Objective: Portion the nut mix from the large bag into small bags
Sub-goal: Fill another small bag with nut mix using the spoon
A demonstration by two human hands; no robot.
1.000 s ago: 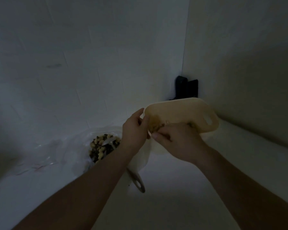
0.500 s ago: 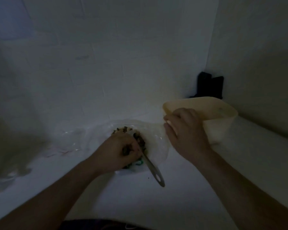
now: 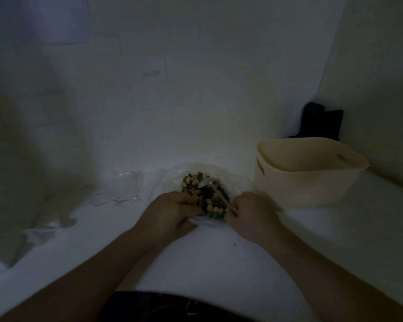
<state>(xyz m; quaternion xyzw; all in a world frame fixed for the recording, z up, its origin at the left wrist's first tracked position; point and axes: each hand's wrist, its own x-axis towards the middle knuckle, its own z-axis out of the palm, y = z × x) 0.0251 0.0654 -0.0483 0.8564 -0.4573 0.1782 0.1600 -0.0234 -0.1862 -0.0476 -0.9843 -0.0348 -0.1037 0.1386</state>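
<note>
Your left hand (image 3: 170, 214) and right hand (image 3: 254, 212) grip the large bag (image 3: 233, 180) edges, keeping nuts (image 3: 196, 184) near the desk's back edge

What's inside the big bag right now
The big bag holds nut mix with a spoon lying in it. Both hands cover its near edge, so the spoon's handle end is hidden.

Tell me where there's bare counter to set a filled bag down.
Bare counter lies in front of both hands, between the forearms, and another patch right of the right hand, before the bin. Around the nut bag, held by the left hand too, it's crowded; empty bags litter the left.
</note>
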